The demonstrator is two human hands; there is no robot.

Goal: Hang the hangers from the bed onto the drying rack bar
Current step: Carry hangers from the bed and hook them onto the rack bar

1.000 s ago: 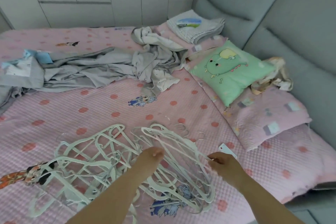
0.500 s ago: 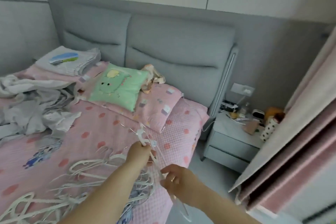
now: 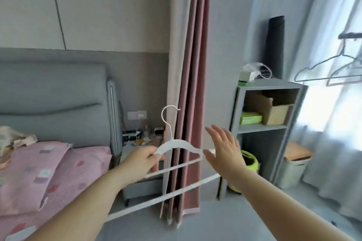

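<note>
Head view: left hand [image 3: 143, 160] grips a white hanger [image 3: 177, 146] by its left shoulder, hook up, in the air between the bed [image 3: 39, 172] and the grey shelf [image 3: 270, 127]. Right hand [image 3: 225, 152] is wide, fingers spread, holding nothing, just beside the hanger's right end. Step looks like the carry to the rack: two hangers [image 3: 321, 68] hang upper right from a blurred bar [image 3: 350, 35], well apart, so next the hook must be lifted up and right over it.
</note>
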